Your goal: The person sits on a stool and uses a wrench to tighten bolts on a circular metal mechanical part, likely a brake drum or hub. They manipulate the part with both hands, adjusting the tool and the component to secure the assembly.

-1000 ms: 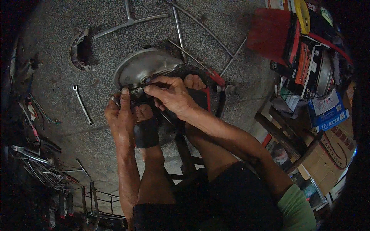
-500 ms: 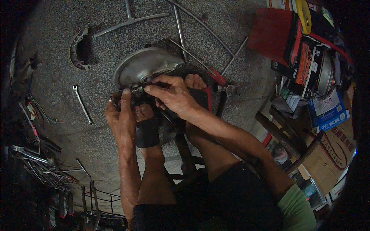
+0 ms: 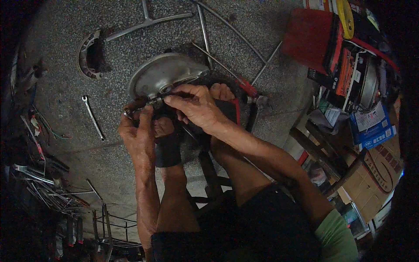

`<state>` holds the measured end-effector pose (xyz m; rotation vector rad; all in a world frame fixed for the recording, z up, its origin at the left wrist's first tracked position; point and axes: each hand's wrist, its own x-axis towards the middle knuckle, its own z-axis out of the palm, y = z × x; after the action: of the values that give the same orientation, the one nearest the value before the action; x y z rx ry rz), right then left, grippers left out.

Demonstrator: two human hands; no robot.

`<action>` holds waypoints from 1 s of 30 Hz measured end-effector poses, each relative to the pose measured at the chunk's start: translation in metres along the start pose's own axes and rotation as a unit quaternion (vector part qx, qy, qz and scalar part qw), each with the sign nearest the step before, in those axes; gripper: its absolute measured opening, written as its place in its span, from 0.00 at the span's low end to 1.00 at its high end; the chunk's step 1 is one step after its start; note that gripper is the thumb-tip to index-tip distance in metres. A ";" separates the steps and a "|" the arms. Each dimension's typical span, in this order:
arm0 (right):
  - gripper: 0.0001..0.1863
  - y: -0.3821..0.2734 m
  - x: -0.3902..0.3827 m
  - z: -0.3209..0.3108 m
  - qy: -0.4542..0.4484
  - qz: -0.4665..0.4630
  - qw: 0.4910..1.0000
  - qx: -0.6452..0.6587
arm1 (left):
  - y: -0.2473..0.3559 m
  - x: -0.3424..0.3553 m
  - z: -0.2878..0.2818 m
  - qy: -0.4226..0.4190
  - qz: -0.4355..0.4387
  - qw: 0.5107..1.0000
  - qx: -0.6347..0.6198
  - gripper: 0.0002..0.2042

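A round grey metal hub plate lies on the speckled floor between my feet. My left hand is closed around a small metal part at the plate's near edge. My right hand pinches the same small part from the right with thumb and fingers. Both feet in black sandals sit just under the hands, the right toes showing beyond my right hand. What exactly the small part is, I cannot tell.
A spanner lies on the floor to the left, a curved brake shoe beyond it. A red-handled screwdriver and thin metal rods lie ahead. Boxes and clutter stack on the right, wire racks on the left.
Both hands stay on the small part at the plate's edge; my right-hand fingers have shifted slightly along it. Nothing else has moved.
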<state>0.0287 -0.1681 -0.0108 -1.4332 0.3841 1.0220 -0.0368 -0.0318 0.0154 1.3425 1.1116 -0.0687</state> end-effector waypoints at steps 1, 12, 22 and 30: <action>0.15 0.000 0.000 0.001 0.000 0.000 1.000 0.000 | 0.001 0.000 0.000 -0.005 0.009 1.000 0.027 0.10; 0.16 -0.002 0.000 0.000 -0.009 -0.007 1.000 -0.011 | 0.004 0.000 0.002 0.015 0.000 1.000 -0.002 0.11; 0.15 -0.002 0.000 0.000 -0.014 -0.018 1.000 -0.021 | -0.001 0.004 -0.003 0.024 -0.030 0.998 0.040 0.10; 0.14 -0.004 0.002 0.001 -0.012 -0.017 0.999 -0.045 | 0.003 0.006 -0.006 -0.012 -0.026 0.997 0.073 0.10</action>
<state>0.0325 -0.1662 -0.0097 -1.5016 0.2996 1.0389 -0.0349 -0.0232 0.0147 1.4395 1.1389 -0.2078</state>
